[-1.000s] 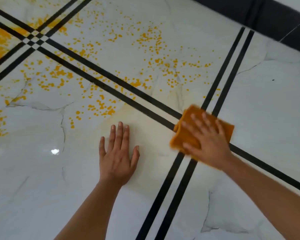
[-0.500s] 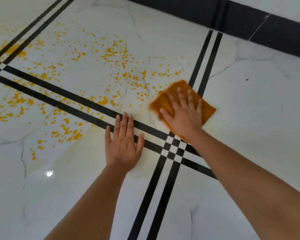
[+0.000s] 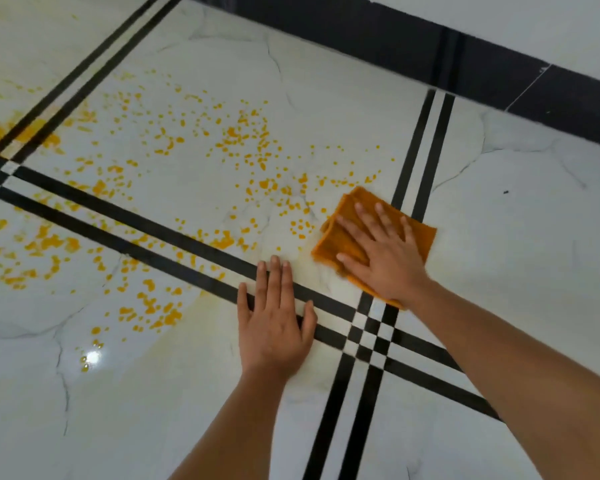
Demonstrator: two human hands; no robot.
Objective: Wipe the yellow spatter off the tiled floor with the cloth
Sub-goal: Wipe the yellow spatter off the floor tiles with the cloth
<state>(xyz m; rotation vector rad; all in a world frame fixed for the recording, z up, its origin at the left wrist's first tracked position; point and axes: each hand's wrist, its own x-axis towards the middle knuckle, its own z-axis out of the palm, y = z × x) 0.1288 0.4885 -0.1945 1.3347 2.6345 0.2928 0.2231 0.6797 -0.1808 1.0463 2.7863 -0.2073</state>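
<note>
Right hand [image 3: 387,261], fingers [image 3: 361,213] spread flat, presses the folded orange cloth [image 3: 420,233] onto the tiled floor [image 3: 516,271] just beyond the black-stripe crossing [image 3: 371,327]; left hand [image 3: 274,323] braces open; recommend firm overlapping passes leftward into the yellow spatter [image 3: 239,140].

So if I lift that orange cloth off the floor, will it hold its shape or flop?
Probably flop: the cloth lies folded and flat under the right hand, edges bunched. Likely light. It may be damp and smeary, given the yellow film beside it.
</note>
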